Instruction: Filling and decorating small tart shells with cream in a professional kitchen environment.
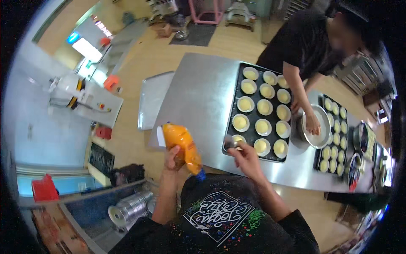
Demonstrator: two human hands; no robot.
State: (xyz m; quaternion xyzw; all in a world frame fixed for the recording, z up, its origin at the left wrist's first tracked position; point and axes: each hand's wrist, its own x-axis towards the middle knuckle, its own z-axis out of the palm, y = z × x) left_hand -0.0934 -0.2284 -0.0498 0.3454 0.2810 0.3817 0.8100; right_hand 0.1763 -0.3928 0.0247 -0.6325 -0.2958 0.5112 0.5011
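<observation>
My left hand is wrapped round an orange squeeze bottle. The bottle is tilted, its blue cap pointing down toward my apron and its white end up and to the left. Closed fingers of my right hand grip a small round metal utensil, blurred; I cannot make out its exact kind. It is over the near left corner of a black baking tray, beside a white paper cup of pale yellow dough. Several more such cups stand in rows on this tray.
A person in black across the steel table reaches a hand into a metal bowl. Farther right are a second filled tray and more bowls. Beyond the table's left edge lies a silver sheet pan. Metal tins sit lower left.
</observation>
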